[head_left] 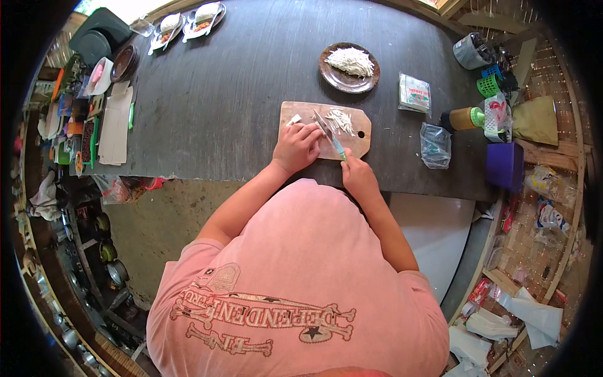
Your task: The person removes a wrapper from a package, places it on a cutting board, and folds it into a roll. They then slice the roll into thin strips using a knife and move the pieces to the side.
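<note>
A wooden cutting board (359, 146) lies near the table's front edge. My right hand (359, 176) is closed round the green handle of a knife (330, 134), whose blade points up and to the left over the board. Left of the blade, my left hand (298, 147) presses down on the board with bent fingers; what lies under them is mostly hidden. A small white piece (294, 119) shows just above its fingers. Thin white strips (340, 122) lie right of the blade. Behind the board, a brown plate (349, 86) holds a heap of white strips (350, 61).
On the dark table (220, 94), two plates of food (205, 24) stand at the back left and flattened cardboard (115, 125) lies at the left. To the right are a plastic packet (414, 93), a clear bag (435, 146), a green-capped bottle (463, 119) and a purple container (504, 166).
</note>
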The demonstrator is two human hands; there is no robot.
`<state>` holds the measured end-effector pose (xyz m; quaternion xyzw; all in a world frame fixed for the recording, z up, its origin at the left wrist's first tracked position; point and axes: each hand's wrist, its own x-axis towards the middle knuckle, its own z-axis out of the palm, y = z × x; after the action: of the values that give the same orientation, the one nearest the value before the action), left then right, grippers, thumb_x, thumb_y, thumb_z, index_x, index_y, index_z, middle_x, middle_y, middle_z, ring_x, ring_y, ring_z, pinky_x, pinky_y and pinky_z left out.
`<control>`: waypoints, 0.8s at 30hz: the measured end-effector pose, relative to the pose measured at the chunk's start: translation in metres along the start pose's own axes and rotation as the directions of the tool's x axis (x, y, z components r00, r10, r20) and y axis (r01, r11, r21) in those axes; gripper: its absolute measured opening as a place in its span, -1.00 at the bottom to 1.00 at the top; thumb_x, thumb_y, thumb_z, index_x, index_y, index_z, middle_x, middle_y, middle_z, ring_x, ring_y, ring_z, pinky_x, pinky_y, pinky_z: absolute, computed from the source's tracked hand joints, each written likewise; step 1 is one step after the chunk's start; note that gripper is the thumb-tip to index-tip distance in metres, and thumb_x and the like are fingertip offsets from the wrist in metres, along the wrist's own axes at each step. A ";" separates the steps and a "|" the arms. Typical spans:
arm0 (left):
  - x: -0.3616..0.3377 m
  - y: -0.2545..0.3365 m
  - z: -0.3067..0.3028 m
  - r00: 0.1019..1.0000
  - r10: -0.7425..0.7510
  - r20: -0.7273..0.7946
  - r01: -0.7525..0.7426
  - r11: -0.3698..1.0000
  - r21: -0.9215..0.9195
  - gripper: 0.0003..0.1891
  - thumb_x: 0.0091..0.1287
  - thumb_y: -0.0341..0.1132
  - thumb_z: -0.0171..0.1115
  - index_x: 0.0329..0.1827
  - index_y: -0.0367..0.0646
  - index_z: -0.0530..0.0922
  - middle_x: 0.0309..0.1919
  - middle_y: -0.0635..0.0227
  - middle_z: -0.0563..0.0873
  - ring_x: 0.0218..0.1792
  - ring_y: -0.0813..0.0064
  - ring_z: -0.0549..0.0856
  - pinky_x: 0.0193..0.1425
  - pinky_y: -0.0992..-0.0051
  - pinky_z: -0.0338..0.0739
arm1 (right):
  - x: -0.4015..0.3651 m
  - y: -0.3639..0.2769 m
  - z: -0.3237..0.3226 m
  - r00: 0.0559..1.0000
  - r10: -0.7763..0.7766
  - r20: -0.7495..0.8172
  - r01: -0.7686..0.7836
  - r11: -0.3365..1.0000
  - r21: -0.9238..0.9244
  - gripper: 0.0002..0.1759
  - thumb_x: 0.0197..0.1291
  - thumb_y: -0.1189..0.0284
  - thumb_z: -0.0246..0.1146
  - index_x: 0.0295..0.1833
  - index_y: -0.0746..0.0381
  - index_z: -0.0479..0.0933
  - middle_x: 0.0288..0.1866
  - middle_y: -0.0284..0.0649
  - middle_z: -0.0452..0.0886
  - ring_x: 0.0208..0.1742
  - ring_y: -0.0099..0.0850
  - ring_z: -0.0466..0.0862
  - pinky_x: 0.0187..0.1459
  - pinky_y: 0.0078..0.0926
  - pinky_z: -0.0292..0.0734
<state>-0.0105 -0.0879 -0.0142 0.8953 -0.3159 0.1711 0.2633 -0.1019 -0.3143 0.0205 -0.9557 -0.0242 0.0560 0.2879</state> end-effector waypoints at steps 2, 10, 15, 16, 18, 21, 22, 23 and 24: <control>0.000 0.000 0.001 1.000 -0.001 -0.006 0.001 1.000 0.005 -0.59 0.24 -0.33 0.45 0.18 0.02 0.73 0.21 0.50 0.79 0.14 0.34 0.73 0.31 0.20 0.57 | 0.002 0.002 -0.010 1.000 0.030 0.008 -0.031 0.989 0.145 -0.46 0.54 0.38 0.33 0.52 0.34 0.53 -0.10 0.27 0.79 -0.05 0.28 0.80 -0.02 0.14 0.70; 0.001 0.000 -0.001 1.000 0.010 -0.018 -0.010 1.000 0.026 -0.64 0.28 -0.29 0.43 0.16 0.04 0.73 0.21 0.52 0.78 0.14 0.37 0.72 0.29 0.22 0.55 | -0.020 0.004 -0.050 0.990 0.093 0.110 -0.113 0.975 0.192 -0.51 0.54 0.38 0.33 0.49 0.30 0.58 -0.07 0.33 0.78 0.02 0.31 0.78 0.04 0.19 0.66; -0.001 0.001 -0.001 1.000 -0.019 0.006 0.019 1.000 0.007 -0.59 0.24 -0.32 0.46 0.19 0.03 0.72 0.23 0.49 0.78 0.16 0.33 0.73 0.36 0.18 0.56 | -0.024 0.005 -0.055 0.996 0.094 0.003 -0.092 0.965 0.247 -0.53 0.55 0.38 0.32 0.49 0.24 0.57 -0.05 0.27 0.79 0.04 0.30 0.77 0.04 0.17 0.66; -0.001 0.001 -0.001 1.000 -0.017 0.011 0.017 1.000 0.005 -0.59 0.24 -0.32 0.46 0.19 0.03 0.72 0.23 0.49 0.78 0.16 0.33 0.73 0.36 0.18 0.56 | -0.025 0.005 -0.055 0.994 0.112 0.001 -0.108 0.963 0.246 -0.53 0.55 0.38 0.32 0.49 0.22 0.56 -0.06 0.25 0.79 0.03 0.29 0.77 0.04 0.17 0.66; -0.001 0.001 -0.001 1.000 -0.017 0.013 0.017 1.000 0.007 -0.59 0.24 -0.32 0.45 0.19 0.02 0.72 0.23 0.49 0.78 0.16 0.33 0.73 0.36 0.18 0.56 | -0.024 0.006 -0.052 0.996 0.089 -0.008 -0.086 0.976 0.202 -0.53 0.55 0.39 0.32 0.50 0.21 0.56 -0.06 0.22 0.79 0.00 0.28 0.77 0.03 0.18 0.66; -0.001 0.000 -0.001 1.000 -0.010 0.013 0.010 1.000 0.008 -0.60 0.24 -0.33 0.45 0.18 0.02 0.72 0.23 0.48 0.78 0.15 0.32 0.73 0.36 0.18 0.57 | -0.023 0.010 -0.038 0.999 0.032 -0.032 -0.029 0.995 0.092 -0.52 0.56 0.38 0.32 0.51 0.20 0.56 -0.09 0.15 0.80 -0.05 0.24 0.79 0.00 0.18 0.68; 0.000 0.000 -0.001 1.000 -0.004 0.009 0.004 1.000 0.007 -0.60 0.24 -0.33 0.45 0.18 0.01 0.72 0.23 0.47 0.78 0.15 0.32 0.73 0.35 0.19 0.57 | -0.023 0.012 -0.034 0.999 -0.006 -0.044 0.007 1.000 0.024 -0.52 0.56 0.38 0.32 0.52 0.19 0.56 -0.11 0.11 0.80 -0.08 0.21 0.81 -0.03 0.16 0.70; 0.000 0.000 -0.001 1.000 -0.003 0.009 0.003 1.000 0.007 -0.60 0.24 -0.33 0.45 0.18 0.01 0.72 0.23 0.47 0.78 0.15 0.32 0.73 0.35 0.19 0.57 | -0.023 0.013 -0.031 0.999 -0.005 -0.045 0.007 1.000 0.024 -0.52 0.56 0.38 0.32 0.52 0.19 0.56 -0.11 0.11 0.80 -0.08 0.21 0.81 -0.03 0.16 0.70; 0.000 0.000 -0.001 1.000 -0.006 0.006 0.006 1.000 0.003 -0.60 0.24 -0.34 0.45 0.18 0.01 0.72 0.22 0.47 0.78 0.15 0.32 0.73 0.35 0.19 0.57 | -0.023 0.011 -0.029 0.999 -0.007 -0.043 0.007 1.000 -0.017 -0.51 0.56 0.37 0.32 0.52 0.19 0.55 -0.12 0.09 0.80 -0.09 0.18 0.82 -0.06 0.14 0.73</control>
<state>-0.0107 -0.0878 -0.0134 0.8973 -0.3137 0.1680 0.2613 -0.1207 -0.3408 0.0404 -0.9590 -0.0217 0.0340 0.2805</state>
